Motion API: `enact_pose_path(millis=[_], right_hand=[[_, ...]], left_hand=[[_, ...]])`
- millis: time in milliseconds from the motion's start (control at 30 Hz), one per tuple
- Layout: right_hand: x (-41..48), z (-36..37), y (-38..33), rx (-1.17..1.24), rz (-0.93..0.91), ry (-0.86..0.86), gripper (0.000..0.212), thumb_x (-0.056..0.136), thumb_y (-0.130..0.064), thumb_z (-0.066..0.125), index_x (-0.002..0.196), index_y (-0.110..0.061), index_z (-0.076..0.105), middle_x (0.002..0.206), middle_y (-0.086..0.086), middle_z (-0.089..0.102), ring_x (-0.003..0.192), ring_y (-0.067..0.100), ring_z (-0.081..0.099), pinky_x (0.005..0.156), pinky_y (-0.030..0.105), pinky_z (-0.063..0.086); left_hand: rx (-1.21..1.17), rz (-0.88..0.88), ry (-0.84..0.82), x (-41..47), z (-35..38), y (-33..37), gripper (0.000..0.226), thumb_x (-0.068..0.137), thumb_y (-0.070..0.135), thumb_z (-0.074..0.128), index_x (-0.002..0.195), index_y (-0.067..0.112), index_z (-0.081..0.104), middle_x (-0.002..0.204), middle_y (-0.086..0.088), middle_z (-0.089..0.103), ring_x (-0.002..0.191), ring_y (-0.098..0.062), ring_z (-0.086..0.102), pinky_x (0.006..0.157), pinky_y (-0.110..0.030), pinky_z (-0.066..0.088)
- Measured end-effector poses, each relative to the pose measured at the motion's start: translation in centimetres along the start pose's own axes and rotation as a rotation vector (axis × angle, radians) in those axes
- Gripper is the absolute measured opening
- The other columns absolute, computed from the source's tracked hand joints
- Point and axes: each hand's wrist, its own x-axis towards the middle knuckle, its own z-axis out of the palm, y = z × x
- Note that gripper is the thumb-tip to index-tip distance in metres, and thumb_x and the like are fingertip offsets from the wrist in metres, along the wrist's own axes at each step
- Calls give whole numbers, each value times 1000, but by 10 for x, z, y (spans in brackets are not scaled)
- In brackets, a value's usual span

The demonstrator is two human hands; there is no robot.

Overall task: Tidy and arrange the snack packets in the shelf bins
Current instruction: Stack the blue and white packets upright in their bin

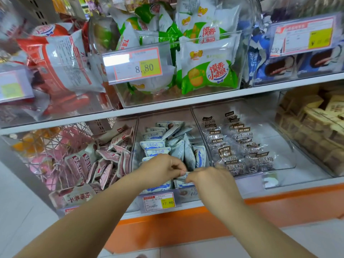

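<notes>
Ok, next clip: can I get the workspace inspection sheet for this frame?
Surface: lower shelf with an orange front, carrying clear bins side by side.
Job's things: middle bin holds blue-white packets, some flat, some leaning; pink packets lie jumbled in the left bin; dark plum packets fill the right bin.
Clutter: nothing seen.
Grippers: left hand and right hand both pinch a single packet at the middle bin's front.
Cables: nothing seen.
Surroundings: upper shelf with red packets, green packets and blue packets; price tags reading 8.80 and 17.80; pale floor.
</notes>
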Motion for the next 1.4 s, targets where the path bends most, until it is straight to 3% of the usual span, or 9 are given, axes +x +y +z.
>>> enact_pose_path(millis=[100, 267, 400, 500, 633, 867, 1100, 1233, 1400], right_hand=[[0, 10, 0, 30, -5, -106, 46, 92, -7, 44, 126, -36, 56, 118, 4, 62, 107, 28, 60, 78, 31, 43], [-2, -9, 22, 307, 96, -67, 26, 96, -25, 51, 113, -37, 67, 104, -8, 71, 86, 12, 65, 75, 27, 51], [-10, -29, 50, 534, 242, 184, 16, 91, -21, 60, 100, -26, 73, 88, -18, 67, 78, -8, 58, 74, 13, 48], [-9, -33, 58, 613, 325, 270, 13, 90, -18, 62, 95, -24, 72, 79, -18, 64, 67, -9, 52, 60, 8, 38], [-7, -37, 63, 680, 366, 310, 12, 90, -17, 61, 91, -23, 72, 74, -19, 61, 67, -5, 53, 61, 11, 39], [-5, -38, 64, 722, 371, 338, 11, 89, -17, 63, 90, -23, 73, 77, -22, 60, 75, -5, 57, 68, 11, 44], [-6, -42, 63, 718, 358, 327, 13, 90, -19, 61, 95, -25, 72, 85, -18, 66, 83, -7, 59, 73, 10, 46], [-6, -46, 53, 803, 302, 296, 19, 89, -23, 63, 106, -29, 68, 90, -25, 62, 84, -7, 58, 73, 9, 45], [-9, -46, 35, 798, 126, 109, 51, 82, -34, 70, 130, -36, 50, 120, -22, 55, 110, -4, 52, 93, 23, 46]], left_hand=[[37, 32, -68, -6, 2, 1, 22, 95, 30, 55, 112, 25, 68, 108, 11, 69, 97, -5, 62, 87, -24, 48], [177, 50, -97, -13, 2, 3, 35, 91, 35, 60, 126, 30, 60, 121, 12, 64, 109, -9, 56, 100, -26, 37], [480, 80, -50, -14, 10, 4, 36, 95, 41, 50, 128, 30, 56, 123, 11, 62, 117, -8, 50, 119, -41, -1], [334, 51, -53, -11, 1, 14, 33, 94, 41, 53, 124, 29, 61, 118, 12, 65, 110, -6, 56, 119, -38, 14], [12, -54, 92, 13, -7, 23, 12, 91, 39, 58, 97, 34, 67, 98, 11, 69, 94, -7, 63, 91, -35, 51], [246, -231, 134, 52, 10, 32, 30, 87, 42, 62, 63, 26, 53, 72, 9, 57, 80, -18, 60, 72, -31, 47], [-210, -180, 540, 21, -18, 43, 20, 97, 20, 43, 79, 14, 50, 65, 5, 52, 46, -9, 41, 42, -16, 34], [-442, -78, 642, -16, -24, 41, 17, 98, 18, 42, 83, 13, 47, 65, 3, 40, 44, -2, 32, 43, -11, 32], [-554, 114, 544, -28, -26, 52, 14, 94, 22, 53, 80, 19, 55, 67, 14, 57, 59, 0, 51, 62, -19, 42]])
